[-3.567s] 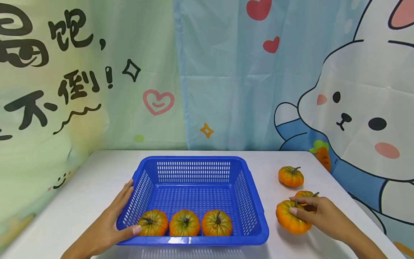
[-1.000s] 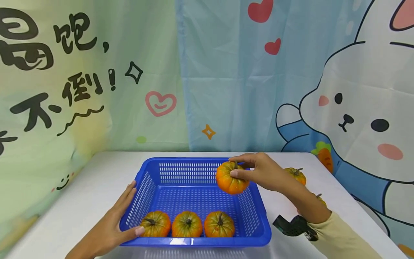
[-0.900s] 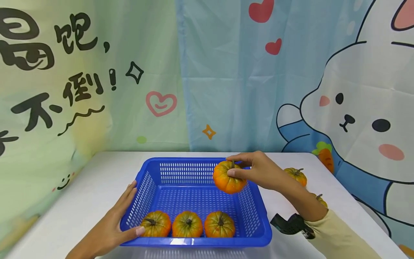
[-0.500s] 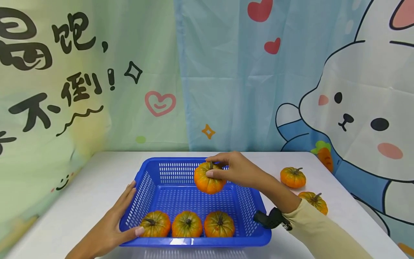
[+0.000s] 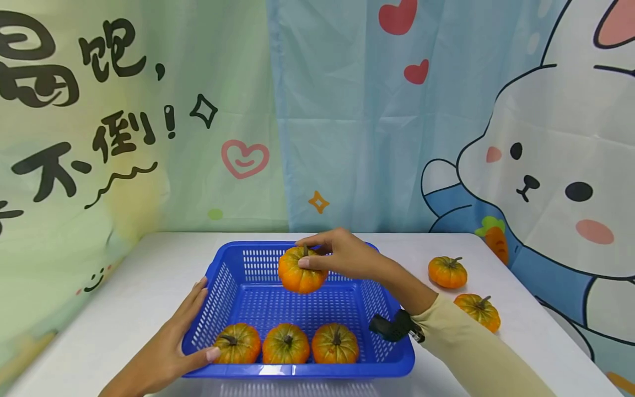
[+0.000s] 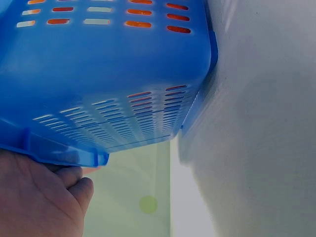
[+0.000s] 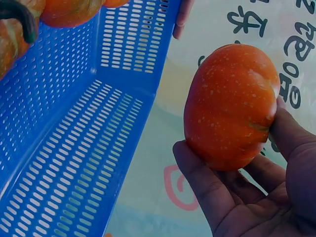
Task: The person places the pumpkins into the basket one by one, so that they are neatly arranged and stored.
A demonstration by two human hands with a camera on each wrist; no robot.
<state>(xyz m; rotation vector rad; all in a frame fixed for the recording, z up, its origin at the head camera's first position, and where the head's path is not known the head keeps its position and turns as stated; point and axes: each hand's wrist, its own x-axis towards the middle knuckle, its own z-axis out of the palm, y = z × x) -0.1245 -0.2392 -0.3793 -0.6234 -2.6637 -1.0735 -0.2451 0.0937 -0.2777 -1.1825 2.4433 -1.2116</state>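
My right hand [image 5: 342, 255] pinches a small orange pumpkin [image 5: 300, 273] between thumb and fingers, holding it above the blue plastic basket [image 5: 297, 370]. The right wrist view shows the same pumpkin [image 7: 232, 106] from below, with the fingers [image 7: 202, 182] around its lower part. Along the basket's front wall sit three more pumpkins, a left one [image 5: 239, 343], a middle one [image 5: 286, 344] and a right one [image 5: 335, 343]. My left hand [image 5: 171, 342] grips the basket's left rim, thumb over the front left corner; its curled fingertips [image 6: 81, 190] show under the rim in the left wrist view.
Two pumpkins lie on the white table [image 5: 124, 298] right of the basket, one farther back [image 5: 447, 272] and one nearer [image 5: 478, 311]. A printed cloth [image 5: 337, 121] hangs behind the table. A black device [image 5: 394, 326] is strapped at my right wrist.
My right hand picked up a pumpkin from the right side of the table and carried it left, over the basket. It keeps moving left in the latest frames. My left hand stays on the basket.
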